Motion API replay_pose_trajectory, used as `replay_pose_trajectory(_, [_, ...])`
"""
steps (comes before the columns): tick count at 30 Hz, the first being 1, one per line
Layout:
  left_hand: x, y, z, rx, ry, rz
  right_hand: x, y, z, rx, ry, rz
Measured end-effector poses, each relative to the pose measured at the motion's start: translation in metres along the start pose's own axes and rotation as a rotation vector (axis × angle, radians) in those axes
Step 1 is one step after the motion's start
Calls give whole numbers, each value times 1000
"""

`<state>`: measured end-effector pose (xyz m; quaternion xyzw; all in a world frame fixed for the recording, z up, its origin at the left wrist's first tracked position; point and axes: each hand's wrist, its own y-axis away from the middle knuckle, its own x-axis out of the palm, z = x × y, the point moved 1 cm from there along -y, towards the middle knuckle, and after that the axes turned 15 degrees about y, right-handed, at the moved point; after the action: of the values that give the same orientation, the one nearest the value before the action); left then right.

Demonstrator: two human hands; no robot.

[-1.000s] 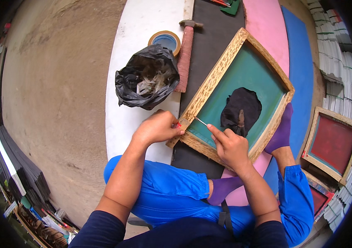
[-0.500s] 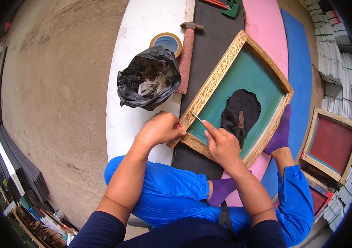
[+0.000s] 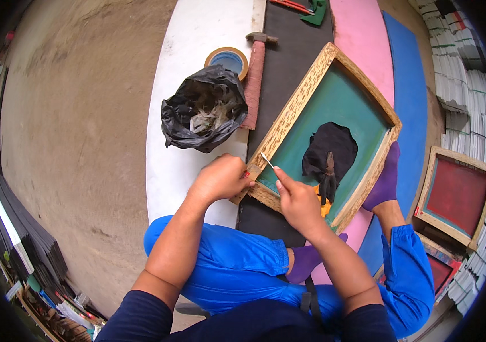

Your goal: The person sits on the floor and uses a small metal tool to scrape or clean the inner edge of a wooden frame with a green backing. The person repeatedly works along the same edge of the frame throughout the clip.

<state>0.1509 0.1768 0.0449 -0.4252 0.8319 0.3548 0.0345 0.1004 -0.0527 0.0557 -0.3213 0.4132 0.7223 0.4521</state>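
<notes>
A wooden screen frame (image 3: 297, 107) with green mesh lies tilted before me, its wood pitted with many small marks. My left hand (image 3: 221, 179) is closed round the frame's near left corner, the fingers mostly hidden. In my right hand (image 3: 300, 206) is a slim metal tool (image 3: 266, 159) with a flat tip, its handle covered by my fingers. The tip meets the left rail just above my left hand. On the mesh lies a black cloth (image 3: 340, 142), with what looks like rusty-jawed pliers (image 3: 329, 166) on it, black and yellow at the handle end.
Left of the frame stand a black plastic bag (image 3: 177, 111) with scraps inside, a tape roll (image 3: 243, 62) and a hammer (image 3: 255, 85). Red-meshed frames (image 3: 454, 194) and stacked white sheets (image 3: 471, 85) are at the right. My foot (image 3: 388, 179) touches or nearly touches the frame's right side.
My right hand has shifted slightly left and down, and the tool's tip has moved slightly up the rail. Yellow handle parts now show beside my right hand. My left hand stays put.
</notes>
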Motion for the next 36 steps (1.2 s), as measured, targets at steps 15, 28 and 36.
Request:
replay_pose_trajectory(15, [-6, 1, -5, -39, 36, 11, 17, -5, -26, 192, -533, 112])
replay_pose_trajectory(28, [-7, 1, 1, -58, 88, 40, -2, -11, -21, 399, -708, 272])
replay_pose_trajectory(36, [-9, 2, -4, -56, 75, 51, -10, 10, -9, -1, 1, -74])
